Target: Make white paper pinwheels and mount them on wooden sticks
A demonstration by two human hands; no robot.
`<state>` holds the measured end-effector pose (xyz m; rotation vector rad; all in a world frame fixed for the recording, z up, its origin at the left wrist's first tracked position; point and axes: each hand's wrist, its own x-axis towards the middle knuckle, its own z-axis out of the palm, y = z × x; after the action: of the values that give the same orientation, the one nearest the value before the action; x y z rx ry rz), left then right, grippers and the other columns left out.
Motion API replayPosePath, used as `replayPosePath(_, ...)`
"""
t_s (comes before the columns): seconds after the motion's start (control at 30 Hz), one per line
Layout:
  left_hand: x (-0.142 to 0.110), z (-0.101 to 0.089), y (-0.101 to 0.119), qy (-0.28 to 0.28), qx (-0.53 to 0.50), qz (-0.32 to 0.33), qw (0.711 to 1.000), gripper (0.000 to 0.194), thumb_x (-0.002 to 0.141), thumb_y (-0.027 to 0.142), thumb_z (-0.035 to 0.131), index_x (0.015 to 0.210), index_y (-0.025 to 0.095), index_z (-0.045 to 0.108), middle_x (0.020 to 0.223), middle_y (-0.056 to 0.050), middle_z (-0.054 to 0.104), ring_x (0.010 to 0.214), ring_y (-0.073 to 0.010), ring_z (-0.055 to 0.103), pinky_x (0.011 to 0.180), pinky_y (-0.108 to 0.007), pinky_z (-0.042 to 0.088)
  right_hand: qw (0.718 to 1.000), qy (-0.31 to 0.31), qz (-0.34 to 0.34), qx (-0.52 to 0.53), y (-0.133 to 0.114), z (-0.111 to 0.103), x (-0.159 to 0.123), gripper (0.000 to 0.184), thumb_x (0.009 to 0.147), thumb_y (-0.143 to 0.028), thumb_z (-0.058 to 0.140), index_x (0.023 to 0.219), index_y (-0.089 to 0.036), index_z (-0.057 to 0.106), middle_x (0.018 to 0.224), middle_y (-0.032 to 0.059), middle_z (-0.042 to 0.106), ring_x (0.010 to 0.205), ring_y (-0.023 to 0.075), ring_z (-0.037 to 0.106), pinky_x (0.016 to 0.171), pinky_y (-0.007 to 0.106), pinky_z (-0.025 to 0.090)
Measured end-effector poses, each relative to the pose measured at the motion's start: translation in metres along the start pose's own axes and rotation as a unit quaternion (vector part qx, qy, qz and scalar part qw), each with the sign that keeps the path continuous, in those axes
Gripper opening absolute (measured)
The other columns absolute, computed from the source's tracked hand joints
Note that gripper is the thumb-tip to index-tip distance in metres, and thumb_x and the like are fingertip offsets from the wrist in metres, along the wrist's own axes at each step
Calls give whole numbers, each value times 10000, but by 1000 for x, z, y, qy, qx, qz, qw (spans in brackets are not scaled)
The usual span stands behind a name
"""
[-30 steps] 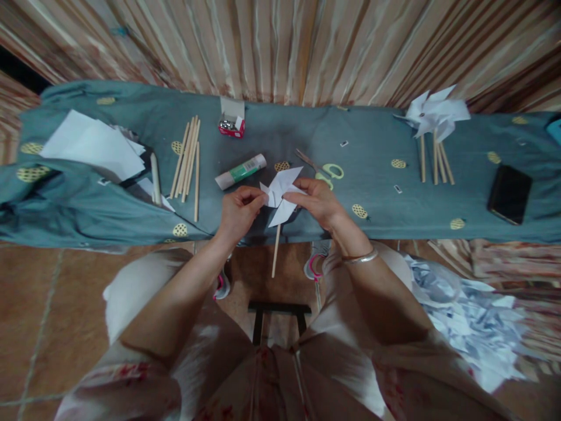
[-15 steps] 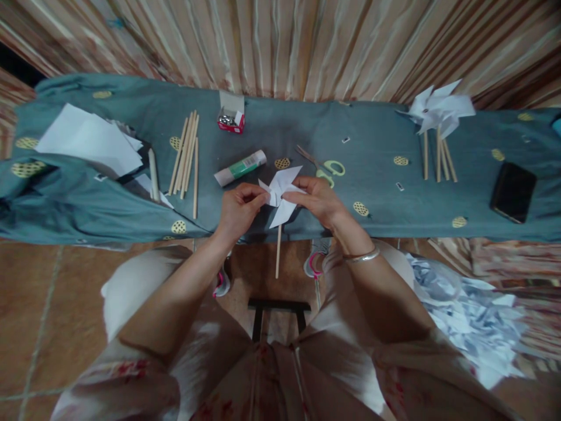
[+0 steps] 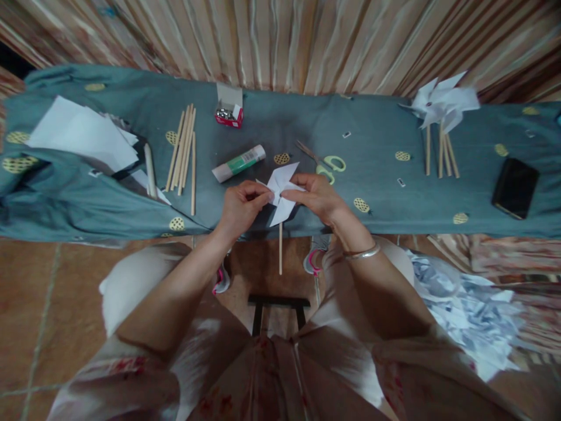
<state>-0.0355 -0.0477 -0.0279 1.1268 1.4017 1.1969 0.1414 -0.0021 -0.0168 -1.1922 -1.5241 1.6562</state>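
Between my hands is a white paper pinwheel (image 3: 286,209) on a thin wooden stick (image 3: 281,251), which hangs down past the table's front edge. My left hand (image 3: 243,204) pinches the pinwheel's left blade between thumb and fingers. On the other side, my right hand (image 3: 319,196) grips it with the thumb near the centre and fingers behind a blade. Just beyond them lie a green-and-white glue stick (image 3: 239,164) and scissors with pale green handles (image 3: 324,164). The pinwheel's back is hidden.
White paper sheets (image 3: 79,131) lie at the left, beside a pale rod-like tool (image 3: 150,169) and several wooden sticks (image 3: 186,149). A small red box (image 3: 228,114) holds shiny metal bits. At the right are several pinwheels (image 3: 447,105) and a black phone (image 3: 516,187); a bag of white paper pieces (image 3: 468,316) sits below.
My left fingers have shifted slightly in toward the pinwheel's centre, and the left blade looks folded further in. The stick's lower end swung a little right. The view shifted slightly.
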Motion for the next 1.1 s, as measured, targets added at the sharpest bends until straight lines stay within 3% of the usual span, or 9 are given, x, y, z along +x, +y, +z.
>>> replayPosePath(0.2, 0, 0, -1, 3, -8, 2, 1000, 76, 689, 205, 722, 624, 172, 698, 673, -12, 628, 574, -107, 492, 504, -236, 358, 1000, 9, 11, 12, 0, -1, 0, 264, 628, -395, 797, 773, -199, 698, 772, 6, 714, 741, 175, 612, 695, 304, 497)
replayPosePath(0.37, 1, 0, 1, 18, -45, -24, 999, 66, 702, 215, 723, 664, 168, 697, 620, 15, 582, 510, -86, 441, 484, -237, 338, 996, 10, 38, 81, 0, -2, 0, 300, 613, -382, 817, 820, -191, 713, 774, 14, 718, 731, 163, 630, 696, 304, 509)
replayPosePath(0.53, 5, 5, 7, 59, -100, -23, 993, 175, 627, 302, 795, 646, 159, 696, 928, -47, 694, 734, -123, 581, 616, -229, 434, 987, 23, 65, 144, -8, 0, -2, 345, 567, -367, 840, 832, -184, 716, 763, 14, 730, 694, 149, 636, 662, 277, 511)
replayPosePath(0.6, 6, 9, 9, 58, -118, -25, 991, 236, 603, 355, 811, 608, 158, 680, 867, -44, 695, 778, -139, 592, 673, -235, 452, 982, 33, 76, 169, -10, 1, -2, 341, 556, -358, 841, 828, -195, 714, 783, 14, 744, 714, 151, 650, 664, 266, 519)
replayPosePath(0.73, 7, 14, 14, 43, -174, -65, 982, 298, 567, 417, 829, 641, 160, 697, 697, -13, 666, 653, -114, 544, 617, -230, 442, 970, 56, 99, 213, -9, 1, -1, 300, 547, -320, 839, 796, -214, 709, 777, -5, 752, 701, 145, 659, 635, 249, 518)
replayPosePath(0.9, 7, 18, 17, 37, -251, -96, 962, 300, 531, 381, 856, 645, 153, 698, 681, -11, 672, 619, -98, 558, 586, -216, 456, 962, 60, 117, 238, -7, -1, 0, 280, 559, -298, 823, 800, -214, 708, 786, 0, 759, 729, 181, 688, 637, 283, 542)
replayPosePath(1.1, 7, 17, 17, 44, -260, -91, 960, 291, 539, 359, 863, 641, 148, 690, 657, -9, 669, 591, -89, 554, 568, -209, 463, 967, 41, 108, 228, -4, -1, 0, 254, 605, -323, 799, 814, -234, 687, 799, -2, 754, 758, 195, 703, 666, 309, 573)
